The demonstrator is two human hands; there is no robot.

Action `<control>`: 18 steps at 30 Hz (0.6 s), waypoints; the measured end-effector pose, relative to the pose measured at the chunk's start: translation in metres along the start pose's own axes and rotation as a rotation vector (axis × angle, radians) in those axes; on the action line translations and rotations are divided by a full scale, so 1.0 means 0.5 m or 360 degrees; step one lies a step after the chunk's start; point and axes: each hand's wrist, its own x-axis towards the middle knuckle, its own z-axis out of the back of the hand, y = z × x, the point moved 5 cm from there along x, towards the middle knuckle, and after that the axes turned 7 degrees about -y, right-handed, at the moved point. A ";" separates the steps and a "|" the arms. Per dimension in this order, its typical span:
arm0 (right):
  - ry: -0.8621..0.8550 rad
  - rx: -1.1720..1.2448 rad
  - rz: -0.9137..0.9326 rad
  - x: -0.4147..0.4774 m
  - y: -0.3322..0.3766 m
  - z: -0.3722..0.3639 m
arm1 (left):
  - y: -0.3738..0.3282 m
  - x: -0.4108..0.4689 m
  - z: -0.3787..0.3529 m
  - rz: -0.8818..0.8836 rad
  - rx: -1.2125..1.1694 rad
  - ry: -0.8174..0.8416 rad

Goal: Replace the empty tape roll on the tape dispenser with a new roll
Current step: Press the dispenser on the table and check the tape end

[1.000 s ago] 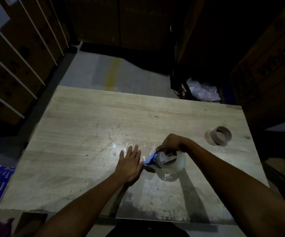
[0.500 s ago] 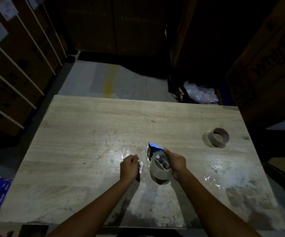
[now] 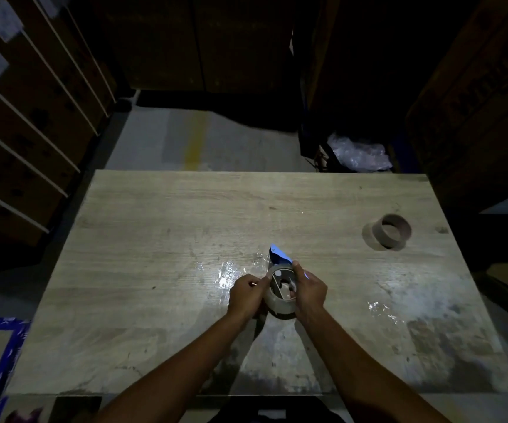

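A blue tape dispenser [image 3: 278, 255] with a clear tape roll [image 3: 279, 303] mounted on it is held over the middle of the wooden table [image 3: 161, 227]. My right hand [image 3: 309, 290] grips the roll and dispenser from the right. My left hand [image 3: 245, 293] is curled against the roll's left side, its fingertips pinched at the roll's edge. The empty brown cardboard core [image 3: 391, 231] lies on its side at the table's far right, apart from both hands.
Shiny strips of clear tape [image 3: 225, 271] stick to the table left of the hands, and more tape [image 3: 379, 308] to the right. Shelving [image 3: 27, 123] stands at the left, cardboard boxes [image 3: 475, 102] at the right, a plastic bag [image 3: 358, 155] beyond the far edge.
My left hand lifted off the table, curled, and came against the roll. My right hand turned the dispenser so its blue end points away, and drew it nearer to me.
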 end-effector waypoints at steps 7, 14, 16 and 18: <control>0.0050 -0.0007 0.0118 -0.005 -0.005 -0.004 | 0.001 0.004 0.000 0.0103 -0.0044 0.0017; 0.0052 -0.0335 0.0383 0.003 -0.009 0.001 | 0.006 0.008 -0.004 0.0004 0.0086 0.0001; 0.0044 -0.0412 0.0439 0.001 -0.004 0.002 | 0.004 0.005 -0.007 -0.0022 0.0108 0.0005; 0.0030 -0.0529 0.0518 0.001 0.003 0.003 | 0.004 0.004 -0.008 -0.0042 0.0110 0.0018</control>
